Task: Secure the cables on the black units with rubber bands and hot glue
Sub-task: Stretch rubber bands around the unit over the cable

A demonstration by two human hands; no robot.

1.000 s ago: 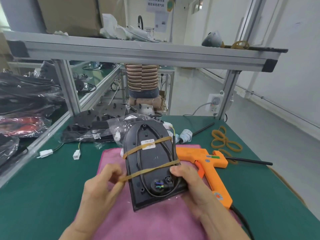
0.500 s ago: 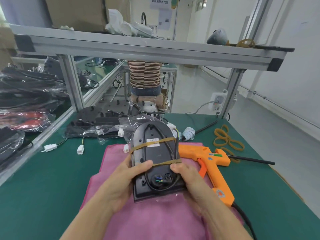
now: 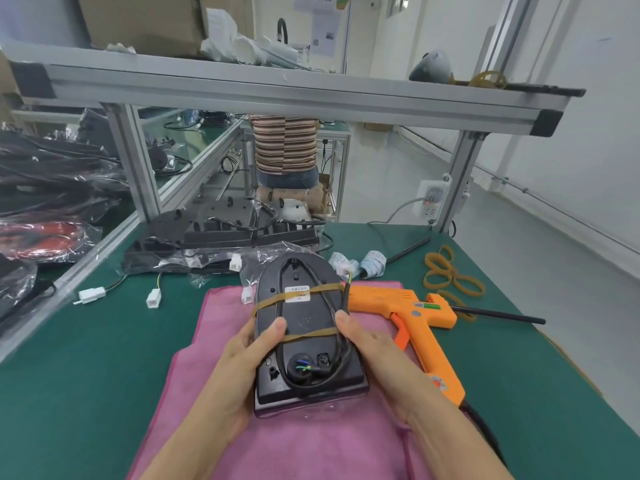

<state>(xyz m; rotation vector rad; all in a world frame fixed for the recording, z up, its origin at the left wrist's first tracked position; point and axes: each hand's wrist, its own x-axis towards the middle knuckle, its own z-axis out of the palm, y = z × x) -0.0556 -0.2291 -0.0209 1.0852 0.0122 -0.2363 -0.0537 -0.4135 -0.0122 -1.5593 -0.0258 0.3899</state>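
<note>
A black unit (image 3: 304, 317) with a rounded far end lies tilted over the pink cloth (image 3: 311, 441). A black cable (image 3: 337, 341) loops on its face, held under two tan rubber bands (image 3: 298, 296). My left hand (image 3: 239, 368) grips the unit's left edge, thumb on its face by the nearer band. My right hand (image 3: 377, 362) grips the right edge, thumb against the cable. An orange hot glue gun (image 3: 412, 323) lies just right of the unit on the cloth's edge.
Several spare rubber bands (image 3: 450, 275) lie at the right on the green table (image 3: 69, 375). More black units in plastic (image 3: 221, 237) and white connectors (image 3: 91, 294) sit behind. An aluminium shelf frame (image 3: 277, 95) spans overhead. A person in a striped top (image 3: 285, 147) stands beyond.
My left hand let go of the stretched band's end and closed on the unit's left edge, so the nearer band now sits flat. The unit rose slightly and turned straighter.
</note>
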